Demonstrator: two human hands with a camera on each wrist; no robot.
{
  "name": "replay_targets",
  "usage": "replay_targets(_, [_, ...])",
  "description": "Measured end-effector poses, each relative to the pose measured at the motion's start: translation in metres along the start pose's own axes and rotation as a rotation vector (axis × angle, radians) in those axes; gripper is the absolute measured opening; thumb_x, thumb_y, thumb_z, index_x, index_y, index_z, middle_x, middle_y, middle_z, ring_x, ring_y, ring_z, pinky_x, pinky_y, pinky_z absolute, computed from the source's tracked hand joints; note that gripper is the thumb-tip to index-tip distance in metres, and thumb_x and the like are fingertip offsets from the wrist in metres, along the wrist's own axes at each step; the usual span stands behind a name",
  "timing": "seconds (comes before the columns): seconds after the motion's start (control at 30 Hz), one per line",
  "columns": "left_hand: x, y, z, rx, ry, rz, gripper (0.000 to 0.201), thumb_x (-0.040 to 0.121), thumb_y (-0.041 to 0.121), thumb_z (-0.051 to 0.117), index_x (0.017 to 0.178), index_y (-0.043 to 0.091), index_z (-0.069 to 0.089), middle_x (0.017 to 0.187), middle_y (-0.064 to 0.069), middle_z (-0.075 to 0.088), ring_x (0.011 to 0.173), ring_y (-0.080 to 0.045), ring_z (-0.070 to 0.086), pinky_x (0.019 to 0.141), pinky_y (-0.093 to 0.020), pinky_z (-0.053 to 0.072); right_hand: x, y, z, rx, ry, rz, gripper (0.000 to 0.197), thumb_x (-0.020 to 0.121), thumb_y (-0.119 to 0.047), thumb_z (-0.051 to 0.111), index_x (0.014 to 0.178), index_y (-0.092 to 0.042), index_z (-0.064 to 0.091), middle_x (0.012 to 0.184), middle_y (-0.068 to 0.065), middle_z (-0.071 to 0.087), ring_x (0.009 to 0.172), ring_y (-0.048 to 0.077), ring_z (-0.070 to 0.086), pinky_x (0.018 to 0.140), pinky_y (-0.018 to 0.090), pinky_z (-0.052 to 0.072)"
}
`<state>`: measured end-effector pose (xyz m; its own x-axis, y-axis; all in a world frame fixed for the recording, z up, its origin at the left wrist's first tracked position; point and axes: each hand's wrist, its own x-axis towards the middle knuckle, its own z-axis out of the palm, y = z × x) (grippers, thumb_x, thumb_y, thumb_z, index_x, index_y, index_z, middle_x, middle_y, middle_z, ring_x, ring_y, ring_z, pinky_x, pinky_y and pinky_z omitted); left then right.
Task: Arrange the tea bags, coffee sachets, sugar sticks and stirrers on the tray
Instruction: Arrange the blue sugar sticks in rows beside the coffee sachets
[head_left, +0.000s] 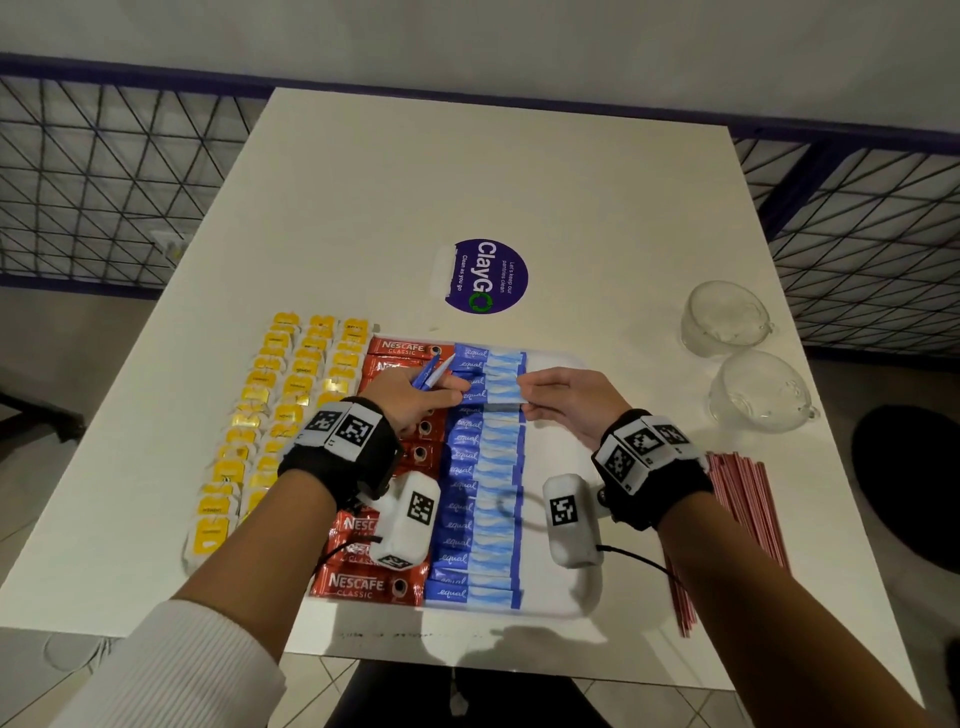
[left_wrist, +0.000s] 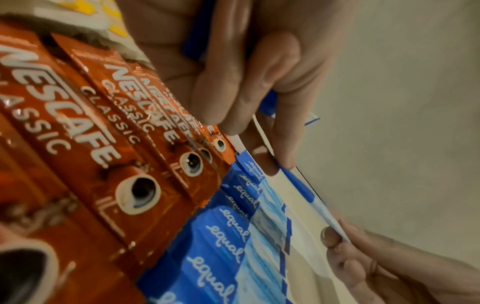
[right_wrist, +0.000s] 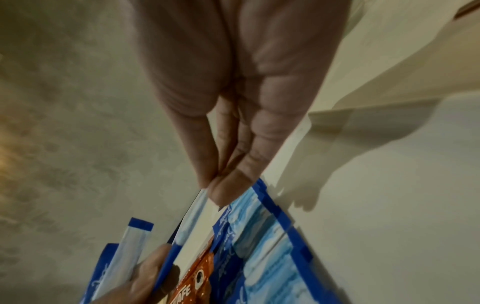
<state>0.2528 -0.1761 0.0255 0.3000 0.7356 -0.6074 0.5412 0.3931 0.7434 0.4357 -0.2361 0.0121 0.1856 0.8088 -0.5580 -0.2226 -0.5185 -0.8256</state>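
A white tray (head_left: 556, 457) holds a column of red coffee sachets (head_left: 363, 587) and a column of blue sugar sticks (head_left: 483, 509). Rows of yellow tea bags (head_left: 270, 415) lie left of the sachets. Red-striped stirrers (head_left: 743, 509) lie on the table right of the tray. My left hand (head_left: 452, 389) grips two spare sugar sticks (head_left: 431, 370) and touches the left end of one sugar stick (head_left: 493, 402) over the column. My right hand (head_left: 530, 395) pinches that stick's right end (right_wrist: 194, 211) between thumb and fingertips. The same stick (left_wrist: 303, 191) spans both hands in the left wrist view.
Two glass cups (head_left: 727, 317) (head_left: 758, 392) stand at the table's right edge, beyond the stirrers. A round purple sticker (head_left: 485, 275) lies behind the tray. Wire mesh fencing (head_left: 104, 182) runs past the table's far sides.
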Motion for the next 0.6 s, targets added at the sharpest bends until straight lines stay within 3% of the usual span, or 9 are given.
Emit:
replay_targets(0.07, [0.001,0.001,0.002,0.03,0.016,0.028,0.02,0.089,0.014,0.06,0.108,0.008,0.064,0.028,0.012,0.04,0.023,-0.003,0.03,0.031,-0.01,0.025,0.001,0.002,-0.001,-0.036,0.007,0.015,0.026,0.084,0.008,0.058,0.109,0.016,0.056,0.066,0.01,0.058,0.043,0.005,0.058,0.051,0.013,0.051])
replay_targets(0.13, [0.001,0.003,0.002,0.068,0.031,0.06,0.019,0.089,0.013,0.06,0.107,0.008,0.064,0.042,0.014,0.049,0.032,-0.001,0.045,0.034,-0.009,0.03,0.002,0.002,-0.003,-0.097,0.005,0.038,0.025,0.084,0.005,0.06,0.107,0.014,0.058,0.064,0.01,0.057,0.046,0.008,0.057,0.052,0.014,0.051])
replay_targets(0.17, [0.001,0.003,0.001,0.09,0.035,0.077,0.018,0.089,0.014,0.06,0.106,0.009,0.065,0.057,0.009,0.059,0.047,-0.004,0.057,0.04,-0.013,0.038,0.003,0.002,-0.003,-0.138,0.006,0.051,0.025,0.084,0.003,0.061,0.106,0.013,0.059,0.065,0.009,0.057,0.048,0.008,0.056,0.053,0.014,0.051])
replay_targets(0.2, [0.002,0.003,0.001,0.114,0.046,0.092,0.018,0.09,0.016,0.059,0.106,0.01,0.065,0.077,0.002,0.065,0.067,-0.015,0.064,0.052,-0.022,0.047,0.004,0.003,-0.004,-0.168,0.012,0.063,0.024,0.084,0.001,0.061,0.106,0.013,0.06,0.064,0.008,0.057,0.048,0.008,0.055,0.054,0.013,0.05])
replay_targets(0.23, [0.003,0.003,0.0,0.142,0.07,0.099,0.02,0.091,0.019,0.058,0.107,0.01,0.065,0.093,-0.004,0.066,0.079,-0.026,0.061,0.066,-0.033,0.047,0.005,0.003,-0.006,-0.186,0.02,0.073,0.024,0.085,0.001,0.062,0.105,0.013,0.061,0.062,0.006,0.058,0.047,0.006,0.054,0.054,0.013,0.05])
replay_targets(0.27, [0.004,0.001,-0.001,0.166,0.102,0.097,0.022,0.09,0.021,0.058,0.109,0.011,0.065,0.099,-0.007,0.064,0.079,-0.029,0.058,0.071,-0.037,0.044,0.006,0.004,-0.007,-0.19,0.028,0.082,0.024,0.085,0.001,0.061,0.106,0.013,0.06,0.058,0.005,0.058,0.044,0.005,0.053,0.053,0.013,0.05])
replay_targets(0.37, [0.01,-0.003,-0.004,0.212,0.168,0.091,0.028,0.09,0.027,0.058,0.111,0.009,0.064,0.089,-0.004,0.059,0.073,-0.018,0.051,0.066,-0.024,0.037,0.007,0.005,-0.008,-0.165,0.039,0.105,0.025,0.087,0.005,0.057,0.109,0.016,0.057,0.06,0.009,0.054,0.037,0.001,0.051,0.049,0.012,0.048])
replay_targets(0.47, [0.014,-0.005,-0.004,0.256,0.185,0.076,0.029,0.092,0.029,0.055,0.111,0.008,0.062,0.07,0.002,0.051,0.06,-0.011,0.043,0.054,-0.02,0.031,0.009,0.005,-0.006,-0.124,0.046,0.108,0.026,0.088,0.008,0.053,0.112,0.018,0.054,0.066,0.01,0.052,0.036,0.001,0.05,0.047,0.012,0.045])
replay_targets(0.6, [0.018,-0.005,-0.003,0.338,0.173,0.078,0.03,0.093,0.029,0.054,0.111,0.006,0.061,0.073,-0.002,0.049,0.064,-0.014,0.043,0.051,-0.017,0.028,0.014,0.003,-0.002,-0.15,0.065,0.095,0.027,0.088,0.006,0.055,0.113,0.015,0.056,0.066,0.01,0.053,0.035,0.0,0.049,0.047,0.011,0.044])
